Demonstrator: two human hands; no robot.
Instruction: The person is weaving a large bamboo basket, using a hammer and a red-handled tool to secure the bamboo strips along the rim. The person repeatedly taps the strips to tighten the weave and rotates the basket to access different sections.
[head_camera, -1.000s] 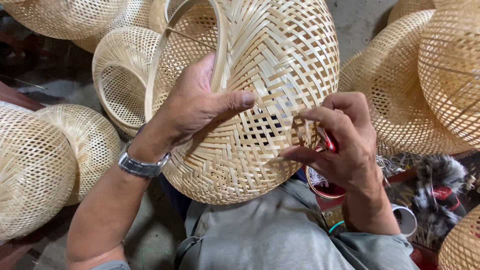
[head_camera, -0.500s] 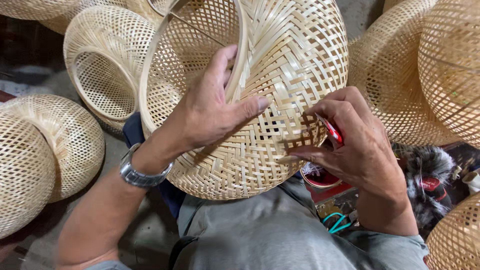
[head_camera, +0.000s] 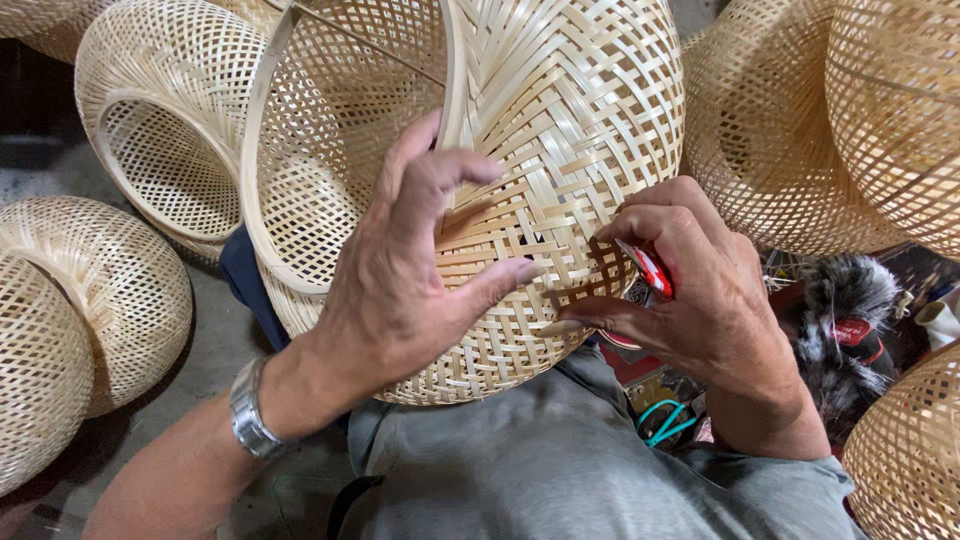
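Note:
A large woven bamboo basket (head_camera: 560, 130) rests on my lap, its round rim turned to the left. My left hand (head_camera: 410, 270) presses against its side, thumb on the weave and fingers curled over the rim band. My right hand (head_camera: 690, 290) is closed around a small red tool (head_camera: 648, 268) and touches the weave at the basket's lower right edge. A metal watch (head_camera: 247, 410) sits on my left wrist.
More woven bamboo baskets lie all around: one behind at upper left (head_camera: 160, 120), one at left (head_camera: 70, 310), two at upper right (head_camera: 880, 110), one at lower right (head_camera: 905, 450). Small tools, teal cord (head_camera: 662, 420) and a dark furry object (head_camera: 835, 320) lie by my right knee.
The basket has come nearer and higher in view. My left hand has shifted along the rim and its fingers have lifted and curled. My right hand stays at the lower edge with the red tool.

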